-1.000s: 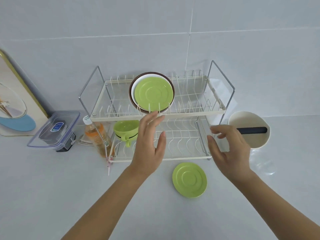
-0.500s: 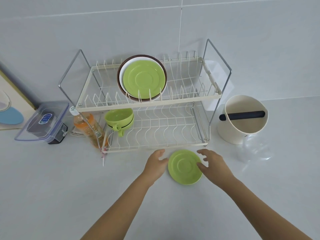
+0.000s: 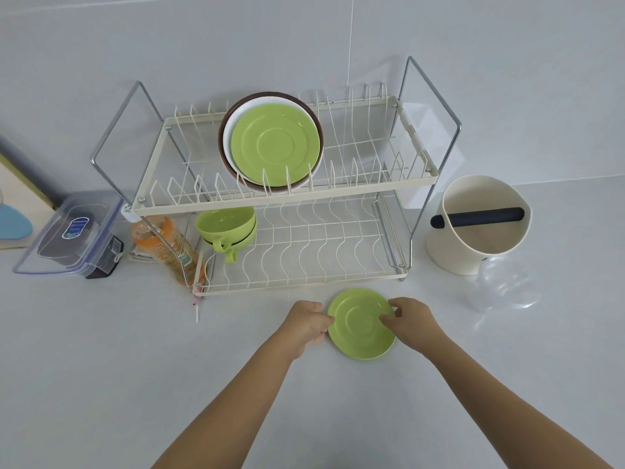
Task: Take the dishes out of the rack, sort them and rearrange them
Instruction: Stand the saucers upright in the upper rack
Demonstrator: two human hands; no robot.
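Observation:
A small green saucer [image 3: 360,328] lies on the white counter in front of the two-tier wire dish rack [image 3: 419,179]. My left hand [image 3: 306,324] grips its left rim and my right hand [image 3: 411,316] pinches its right rim. On the rack's top tier stand a second green saucer [image 3: 275,145], a white plate [image 3: 230,137] behind it and a brown plate [image 3: 313,106] at the back. Two stacked green cups [image 3: 226,228] sit at the left of the bottom tier.
A cream bucket with a dark bar [image 3: 477,228] stands right of the rack, a clear glass bowl [image 3: 504,286] in front of it. Left of the rack are an orange bottle [image 3: 159,242] and a clear lidded box [image 3: 71,235]. The wall is close behind.
Both hands dropped from in front of the rack to the counter and closed on the rims of the green saucer lying there.

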